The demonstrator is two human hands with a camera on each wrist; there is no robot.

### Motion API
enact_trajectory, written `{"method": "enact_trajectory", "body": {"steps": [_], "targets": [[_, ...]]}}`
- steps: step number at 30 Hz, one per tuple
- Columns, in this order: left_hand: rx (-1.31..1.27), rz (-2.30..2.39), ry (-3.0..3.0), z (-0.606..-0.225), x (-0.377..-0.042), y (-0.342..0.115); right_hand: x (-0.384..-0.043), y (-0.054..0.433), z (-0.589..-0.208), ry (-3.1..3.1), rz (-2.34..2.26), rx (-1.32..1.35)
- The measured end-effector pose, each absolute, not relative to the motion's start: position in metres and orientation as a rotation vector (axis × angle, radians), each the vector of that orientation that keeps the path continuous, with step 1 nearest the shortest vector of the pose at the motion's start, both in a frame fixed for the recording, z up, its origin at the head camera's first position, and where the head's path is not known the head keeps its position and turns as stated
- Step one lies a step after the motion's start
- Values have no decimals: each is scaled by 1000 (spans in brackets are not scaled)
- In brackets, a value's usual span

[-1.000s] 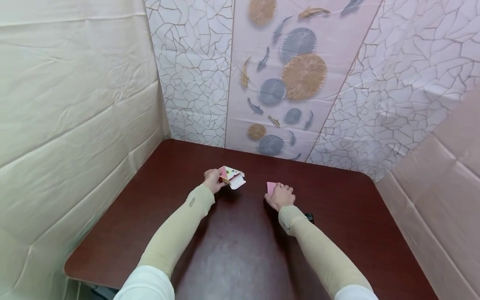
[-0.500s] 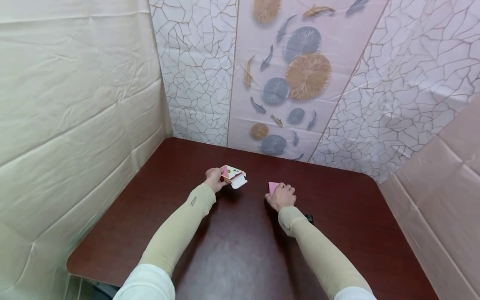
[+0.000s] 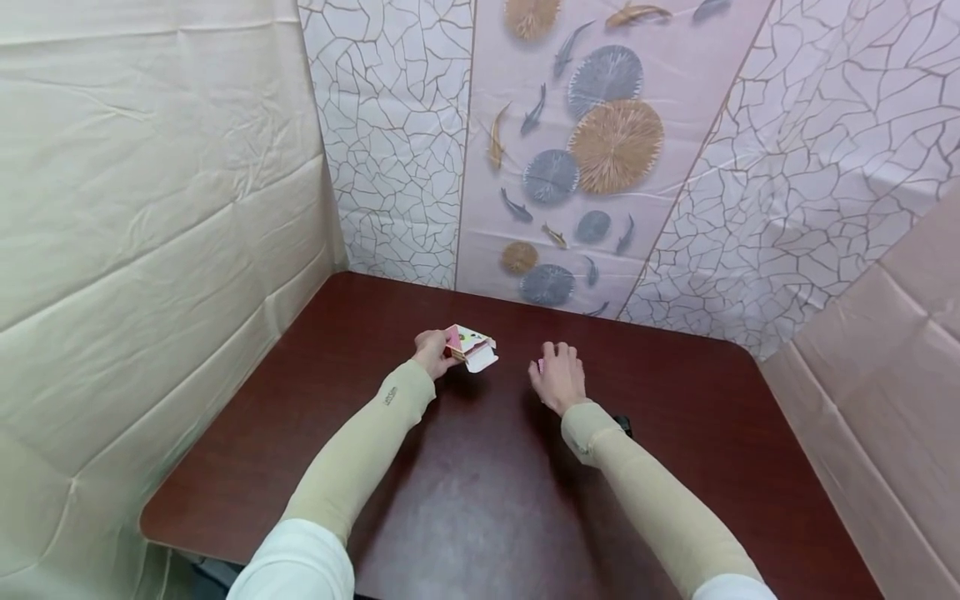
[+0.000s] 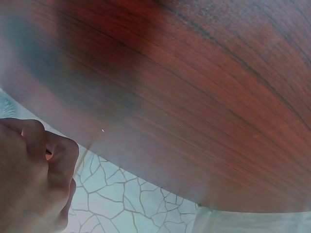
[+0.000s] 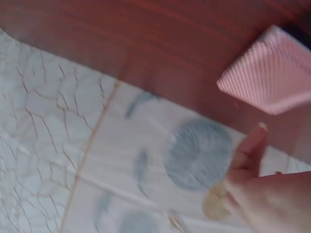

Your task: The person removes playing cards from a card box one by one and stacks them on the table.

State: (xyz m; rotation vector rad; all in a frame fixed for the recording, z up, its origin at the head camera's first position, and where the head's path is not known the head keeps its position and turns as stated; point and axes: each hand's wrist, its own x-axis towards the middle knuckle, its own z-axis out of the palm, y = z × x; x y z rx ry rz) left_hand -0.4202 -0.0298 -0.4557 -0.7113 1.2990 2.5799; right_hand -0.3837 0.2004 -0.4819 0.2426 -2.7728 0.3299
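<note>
My left hand (image 3: 431, 353) grips a playing card box (image 3: 471, 346) by its left end, above the table. The box is white and pink, and its white end flap (image 3: 482, 359) hangs out on the right. Seen from the left wrist, that hand (image 4: 34, 174) has curled fingers, and the box is hidden. My right hand (image 3: 558, 379) is over a pink deck of cards (image 3: 541, 365), mostly covering it in the head view. In the right wrist view the striped deck (image 5: 269, 73) shows apart from the extended fingertip of the hand (image 5: 257, 184).
Both hands are over the far half of a dark red-brown table (image 3: 465, 483). Behind it hangs a cloth (image 3: 551, 179) printed with fish and round leaves. A pale cloth wall (image 3: 165, 250) stands at the left, another (image 3: 877, 350) at the right.
My right hand has shifted slightly forward and its fingers have straightened from their hold on the deck, now covering more of it. The left hand keeps the box almost in place.
</note>
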Motion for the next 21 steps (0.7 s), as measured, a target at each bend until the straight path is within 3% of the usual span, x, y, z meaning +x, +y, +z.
{"method": "enact_trajectory", "body": {"steps": [10,21], "targets": [[-715,2569,1322,-453,-420,-23,-374,166,-459,-2607,480,661],[-697,2591,1315,-446,-415,-24,-372,152,-456,-2497,488,819]]}}
